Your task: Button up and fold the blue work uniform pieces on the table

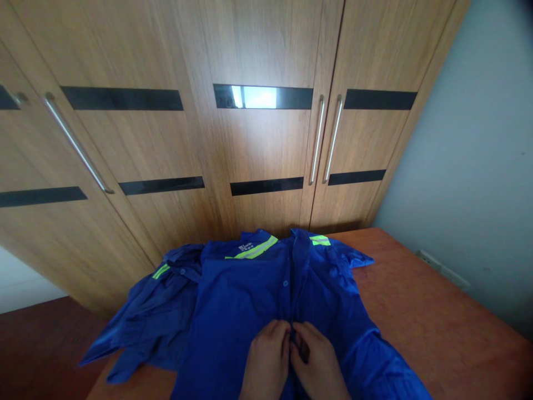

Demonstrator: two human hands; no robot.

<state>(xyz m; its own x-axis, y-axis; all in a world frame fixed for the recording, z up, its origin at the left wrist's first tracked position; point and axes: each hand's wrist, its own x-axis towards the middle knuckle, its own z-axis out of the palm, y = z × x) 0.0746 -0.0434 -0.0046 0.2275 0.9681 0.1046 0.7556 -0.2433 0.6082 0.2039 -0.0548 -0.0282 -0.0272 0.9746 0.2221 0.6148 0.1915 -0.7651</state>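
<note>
A blue work shirt (237, 294) with yellow-green reflective strips lies spread on the wooden table, its collar end toward the wardrobe. Both hands meet at its front opening. My left hand (268, 353) pinches the shirt's front edge, fingertips pressed together. Right beside it, my right hand (314, 355) grips the facing edge between thumb and fingers. Whatever small part sits between the fingertips is hidden. A button (285, 283) shows on the front strip above the hands. Left of this shirt lies a second, crumpled blue garment (160, 316), also with a reflective strip.
The reddish-brown table (400, 300) extends to the right, toward a pale wall (470, 166). A wooden wardrobe (266, 144) with metal handles (317, 139) and dark inlays stands behind the table. The crumpled garment hangs over the table's left edge.
</note>
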